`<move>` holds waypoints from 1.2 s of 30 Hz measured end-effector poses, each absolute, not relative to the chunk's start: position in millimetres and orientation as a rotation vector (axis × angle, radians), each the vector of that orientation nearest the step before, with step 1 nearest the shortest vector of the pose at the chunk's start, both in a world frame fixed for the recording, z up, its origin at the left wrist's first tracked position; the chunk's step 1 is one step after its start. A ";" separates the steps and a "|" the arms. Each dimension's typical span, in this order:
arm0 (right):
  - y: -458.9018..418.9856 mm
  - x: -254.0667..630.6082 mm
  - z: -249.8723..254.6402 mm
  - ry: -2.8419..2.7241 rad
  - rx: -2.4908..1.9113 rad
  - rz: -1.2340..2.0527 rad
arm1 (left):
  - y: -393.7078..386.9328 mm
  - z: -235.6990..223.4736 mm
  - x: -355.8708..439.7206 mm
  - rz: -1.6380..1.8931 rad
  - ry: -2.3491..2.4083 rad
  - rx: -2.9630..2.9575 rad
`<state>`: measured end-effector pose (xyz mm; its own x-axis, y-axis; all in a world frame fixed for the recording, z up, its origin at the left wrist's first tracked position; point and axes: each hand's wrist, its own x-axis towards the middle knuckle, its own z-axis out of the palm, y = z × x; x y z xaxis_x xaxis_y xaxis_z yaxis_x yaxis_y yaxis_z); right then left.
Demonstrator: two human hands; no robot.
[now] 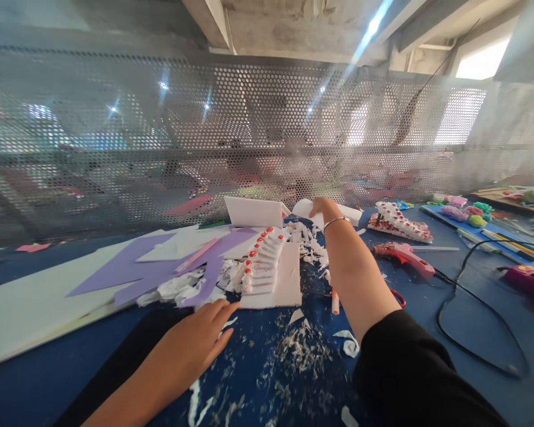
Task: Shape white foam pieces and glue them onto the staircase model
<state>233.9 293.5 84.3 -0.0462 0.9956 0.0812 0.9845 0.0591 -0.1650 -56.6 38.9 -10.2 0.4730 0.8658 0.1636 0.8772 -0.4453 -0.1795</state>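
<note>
My left hand [207, 329] lies with fingers stretched out, its fingertips at the near left corner of a white foam board piece [289, 276]. On that board stands a curved, ridged white structure [266, 261] dotted with red beads along its edges. Farther back, my right hand [326, 207] reaches over the table and is closed on a sheet of curled white paper [303, 207]; its fingertips are mostly hidden. Torn white scraps [309, 240] lie between the board and my right forearm.
Purple sheets [129, 261] and white boards [35, 308] spread to the left. A red glue gun [407, 255] with a black cord [454, 290] lies at right, near a red-dotted white piece [400, 219]. A perforated metal screen [267, 130] stands behind.
</note>
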 end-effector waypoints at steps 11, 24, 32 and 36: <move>227.3 251.9 162.5 -2.245 -1.642 0.157 | 40.1 3.8 -53.5 -0.082 -1.497 -2.569; 88.8 237.4 87.9 -2.099 -1.115 0.383 | 21.8 53.4 12.1 -0.960 -1.490 -2.810; 7.5 202.6 72.3 -2.227 -0.686 0.249 | -1.9 50.9 48.3 -1.602 -1.336 -3.169; -10.0 208.5 70.0 -2.343 -0.503 0.290 | -17.2 48.9 46.7 -1.813 -1.145 -3.166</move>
<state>208.5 -10.0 70.0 -0.6710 0.4333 0.6017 0.2738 0.8989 -0.3421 46.7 -17.2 48.9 0.4414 0.7392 0.5088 0.1416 -0.6172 0.7739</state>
